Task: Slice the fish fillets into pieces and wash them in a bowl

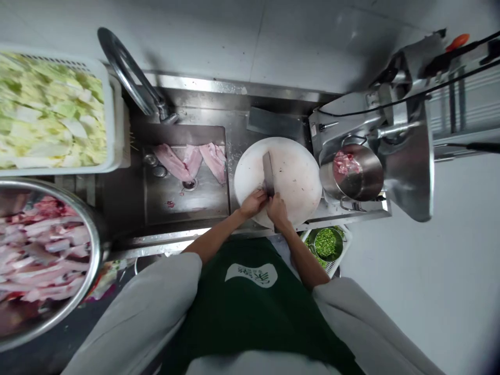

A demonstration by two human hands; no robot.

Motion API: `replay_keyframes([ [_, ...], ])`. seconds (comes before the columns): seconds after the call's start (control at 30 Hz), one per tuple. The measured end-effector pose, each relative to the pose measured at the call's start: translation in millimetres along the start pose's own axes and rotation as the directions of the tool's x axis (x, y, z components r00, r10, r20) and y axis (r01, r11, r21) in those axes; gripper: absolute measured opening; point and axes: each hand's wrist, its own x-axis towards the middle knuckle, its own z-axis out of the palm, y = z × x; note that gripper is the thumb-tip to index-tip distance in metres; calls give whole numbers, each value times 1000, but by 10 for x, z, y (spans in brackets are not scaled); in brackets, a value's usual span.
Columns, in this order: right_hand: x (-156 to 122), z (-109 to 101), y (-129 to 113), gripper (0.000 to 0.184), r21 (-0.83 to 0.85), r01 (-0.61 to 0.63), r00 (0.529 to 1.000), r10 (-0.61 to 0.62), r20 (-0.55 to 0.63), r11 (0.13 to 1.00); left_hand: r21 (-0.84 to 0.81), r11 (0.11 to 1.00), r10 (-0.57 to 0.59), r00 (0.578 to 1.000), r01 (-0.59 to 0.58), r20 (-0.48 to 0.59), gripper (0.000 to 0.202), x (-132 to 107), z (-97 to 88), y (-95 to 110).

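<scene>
A round white cutting board point(302, 179) lies beside the sink, with a few dark specks on its surface. My right hand point(277, 209) is closed around the handle of a cleaver point(268, 169), whose blade points away from me over the board. Close against the blade's lower left side is my left hand point(253, 203), its fingers curled together. Whatever those fingers pinch, if anything, is hidden or too small to make out. Pale pink slabs of fish or meat point(174, 162) rest in the steel sink point(207, 205) to the left.
A curved faucet point(128, 73) rises behind the sink. At left are a white basket point(111, 125) of cut cabbage and a steel basin point(94, 234) of pale strips. A steel pot point(371, 174) with pink meat stands right, near a metal machine point(410, 166). Chopped greens point(327, 242) sit below.
</scene>
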Motion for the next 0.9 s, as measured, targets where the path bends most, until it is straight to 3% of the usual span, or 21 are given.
replay_keyframes([
  [0.2, 1206, -323, -581, 34, 98, 196, 974, -182, -136, 976, 23, 1000, -14, 1000, 14, 2, 22, -121, -94, 60],
  [0.27, 1421, -464, -648, 31, 100, 247, 964, -234, -123, 964, 61, 996, -57, 998, 58, -16, 12, -137, -90, 113],
  [0.33, 1462, -567, -589, 27, 103, 263, 961, -250, -120, 959, 103, 986, -130, 990, 135, -50, 18, -136, -69, 157],
  [0.47, 1145, -603, -178, 28, 132, 210, 961, -179, -213, 969, 68, 958, -265, 951, 278, -159, 27, -127, -67, 204],
  [0.67, 293, -351, 521, 28, 149, 88, 980, -59, -191, 985, -81, 949, -314, 919, 303, -238, 22, -220, -198, 221],
  [0.83, -216, -68, 723, 27, 113, 52, 997, -46, -57, 992, -30, 941, -326, 883, 336, -336, 18, -103, -194, 266],
  [0.9, -296, -3, 730, 26, 110, 45, 999, -44, -10, 993, 48, 959, -247, 905, 280, -346, 17, 14, -137, 277],
])
